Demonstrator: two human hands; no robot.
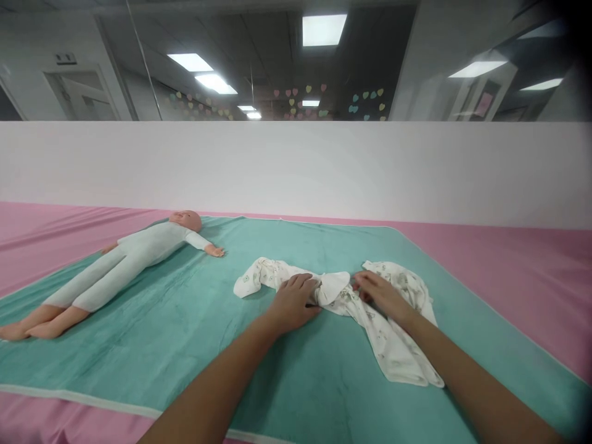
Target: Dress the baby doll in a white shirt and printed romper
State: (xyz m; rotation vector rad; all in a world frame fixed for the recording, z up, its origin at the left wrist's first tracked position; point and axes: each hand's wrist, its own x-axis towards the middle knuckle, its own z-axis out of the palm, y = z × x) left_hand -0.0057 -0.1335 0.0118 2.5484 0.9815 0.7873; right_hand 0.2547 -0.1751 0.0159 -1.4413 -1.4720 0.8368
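A white baby garment (386, 348) with a small animal-like print lies crumpled on the teal blanket (319, 376). One sleeve-like end points left, and wider folds spread to the right. My left hand (293, 302) rests on its left-middle part, fingers curled over the cloth and thumb below. Close to a plain white flap near the middle, my right hand (377, 291) has its fingers bent and drawn together at the fabric. Its fingertips are partly hidden. To the left, a baby doll (148, 246) in a pale long-sleeved suit lies on its back, clear of both hands.
Under the blanket is a pink cover (522, 277), showing at both sides and along the front. A low white wall (287, 166) runs along the back. Above it, a glass panel (277, 61) carries heart-shaped stickers and reflects ceiling lights.
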